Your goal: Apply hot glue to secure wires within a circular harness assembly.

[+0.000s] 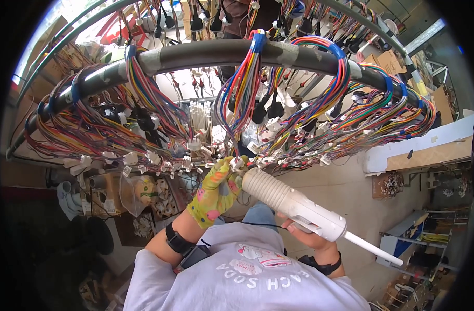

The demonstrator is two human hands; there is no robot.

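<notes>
My left hand (215, 193), in a yellow-green patterned glove, is closed with its fingertips pinched on a small white wire connector (237, 164) at the lower end of a hanging wire bundle (243, 90). A white hot glue gun (299, 205) lies in my bare right hand (310, 236), whose fingers wrap its underside. The ribbed front of the gun points up and left, with its tip close beside the connector; whether they touch I cannot tell. From the rear of the gun sticks out a white glue stick (374, 249).
A dark curved rail (195, 56) crosses ahead, hung with several multicoloured wire bundles (320, 103) tied in blue tape. Below left stand cardboard boxes (108, 194) and a clear plastic bag (136, 194). At right are a white-topped bench (429, 145) and a metal rack (418, 241).
</notes>
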